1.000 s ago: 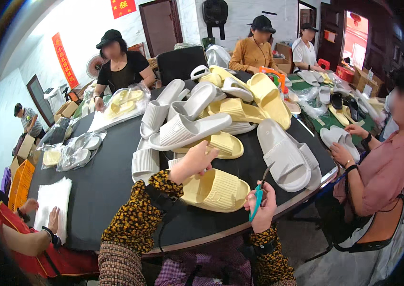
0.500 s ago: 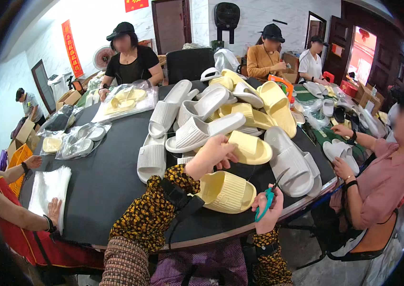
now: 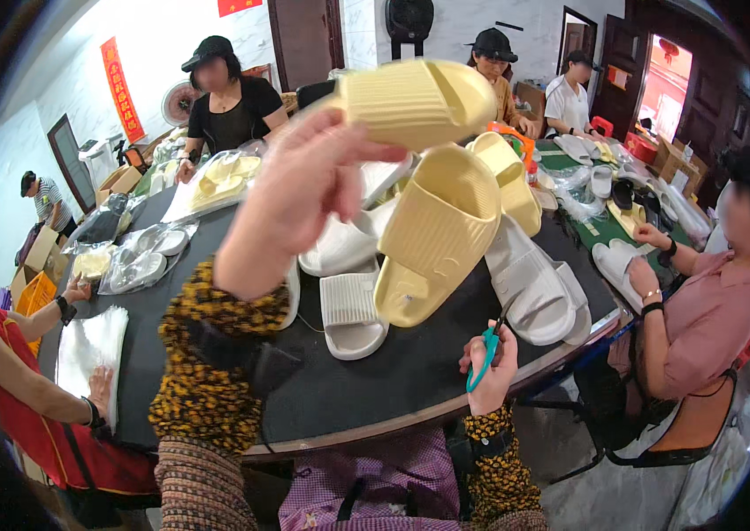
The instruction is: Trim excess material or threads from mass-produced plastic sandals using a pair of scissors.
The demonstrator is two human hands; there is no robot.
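My left hand (image 3: 291, 199) is raised over the table, its fingers closed on a yellow slide sandal (image 3: 419, 102) that is slightly blurred. Just below it a second yellow slide sandal (image 3: 441, 234) is tilted in the air, sole end down; whether it is joined to the first I cannot tell. Near the table's front edge, my right hand (image 3: 497, 376) grips scissors with teal handles (image 3: 482, 358), their dark blades pointing up and away. Grey slide sandals (image 3: 355, 314) lie beneath and behind the raised pair, partly hidden by it.
More grey slides (image 3: 534, 288) and a yellow slide (image 3: 509, 181) lie in a pile. Bagged slides (image 3: 147, 258) and a stack of clear bags (image 3: 92, 354) are on the left of the black table (image 3: 207, 372). Co-workers sit around; one in pink (image 3: 702, 310) holds white slides at right.
My left hand has lifted the yellow slides up and away from the table, moving left and upward. The right hand with the scissors has stayed nearly in place.
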